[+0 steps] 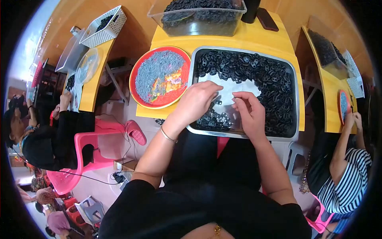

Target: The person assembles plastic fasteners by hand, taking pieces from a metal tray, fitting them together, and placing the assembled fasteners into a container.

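Observation:
Both my hands hang over a steel tray (296, 99) filled with small black two-holed plastic pieces (274, 101). My left hand (197, 99) is closed at the tray's left edge, its fingertips pinched together. Whatever it grips is too small to name. Across a short gap, my right hand (250, 115) is closed too, thumb and forefinger meeting at a tiny thing I cannot make out. A small heap of pieces with light bits on them (215, 120) lies in the tray's near left corner. On the left, a red round tray (137, 95) carries many thin grey pins (157, 71).
A clear bin (195, 28) of black pieces stands at the back of the yellow table (274, 40). Beside it are a dark phone (267, 20) and a black cylinder (250, 10). People sit at yellow tables on both sides. A pink chair (79, 147) stands left.

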Action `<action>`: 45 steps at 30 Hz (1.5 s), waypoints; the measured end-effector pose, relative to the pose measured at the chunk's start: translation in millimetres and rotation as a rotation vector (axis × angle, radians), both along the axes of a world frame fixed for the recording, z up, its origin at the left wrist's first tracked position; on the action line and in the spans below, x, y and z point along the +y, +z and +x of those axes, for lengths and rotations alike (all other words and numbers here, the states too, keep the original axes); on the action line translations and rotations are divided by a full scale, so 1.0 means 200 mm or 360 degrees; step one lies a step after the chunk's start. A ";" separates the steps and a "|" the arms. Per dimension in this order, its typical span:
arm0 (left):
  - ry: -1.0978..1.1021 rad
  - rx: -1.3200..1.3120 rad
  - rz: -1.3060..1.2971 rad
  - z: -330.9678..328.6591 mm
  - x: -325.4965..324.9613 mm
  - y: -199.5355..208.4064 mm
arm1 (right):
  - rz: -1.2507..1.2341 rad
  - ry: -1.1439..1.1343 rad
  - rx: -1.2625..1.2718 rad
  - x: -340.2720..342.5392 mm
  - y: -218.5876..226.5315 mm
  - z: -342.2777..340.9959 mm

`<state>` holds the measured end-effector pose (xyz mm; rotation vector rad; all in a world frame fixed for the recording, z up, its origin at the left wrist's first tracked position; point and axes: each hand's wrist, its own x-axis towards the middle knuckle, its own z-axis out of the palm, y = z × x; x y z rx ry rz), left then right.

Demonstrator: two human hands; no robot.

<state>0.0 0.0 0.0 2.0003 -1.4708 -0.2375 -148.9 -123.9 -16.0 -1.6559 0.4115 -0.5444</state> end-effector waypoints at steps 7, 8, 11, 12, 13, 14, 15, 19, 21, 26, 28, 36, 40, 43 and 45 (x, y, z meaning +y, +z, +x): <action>-0.0403 0.0055 0.0210 0.05 0.01 -0.01 | 0.0038 -0.0085 -0.0088 0.02 0.01 0.03; -0.0489 0.0162 0.0302 0.06 0.01 0.00 | 0.0010 -0.0071 -0.0085 0.02 0.00 0.02; -0.0382 0.0086 0.0197 0.09 -0.01 0.06 | 0.0131 -0.0096 -0.0131 0.01 0.01 0.02; -0.0266 0.0112 0.0159 0.10 -0.04 0.08 | 0.0124 -0.0098 -0.0135 0.01 0.00 0.02; -0.0269 0.0107 0.0151 0.10 -0.06 0.09 | 0.0123 -0.0088 -0.0139 0.01 -0.01 0.02; -0.0211 -0.0013 0.0065 0.10 -0.10 0.09 | 0.0121 -0.0078 -0.0143 0.00 -0.01 0.01; -0.0152 -0.0132 -0.0020 0.09 -0.13 0.08 | 0.0113 -0.0081 -0.0146 0.00 -0.01 0.01; -0.0111 -0.0497 -0.0113 0.08 -0.26 0.01 | 0.0134 -0.0067 -0.0147 0.01 0.01 0.01; -0.0076 -0.0562 -0.0121 0.10 -0.30 -0.05 | 0.0140 -0.0071 -0.0116 0.01 0.02 0.01; -0.0002 -0.0502 0.0181 0.08 -0.28 -0.11 | 0.0129 -0.0068 -0.0118 0.01 0.00 0.01; -0.0010 -0.0427 0.0240 0.09 -0.24 -0.11 | 0.0152 -0.0073 -0.0129 0.01 0.00 0.01; -0.0046 0.1659 -0.0264 -0.02 -0.04 -0.05 | 0.0171 -0.0080 -0.0072 0.01 0.01 0.02; -0.0088 0.2158 -0.0463 -0.06 -0.01 -0.04 | 0.0102 -0.0105 -0.0076 0.00 -0.03 0.01; -0.0058 0.2339 -0.0486 -0.07 -0.01 -0.08 | 0.0033 -0.0157 -0.0106 0.00 -0.04 0.02; -0.0022 0.2399 -0.0502 -0.07 -0.01 -0.10 | -0.0001 -0.0157 -0.0132 0.00 -0.03 0.02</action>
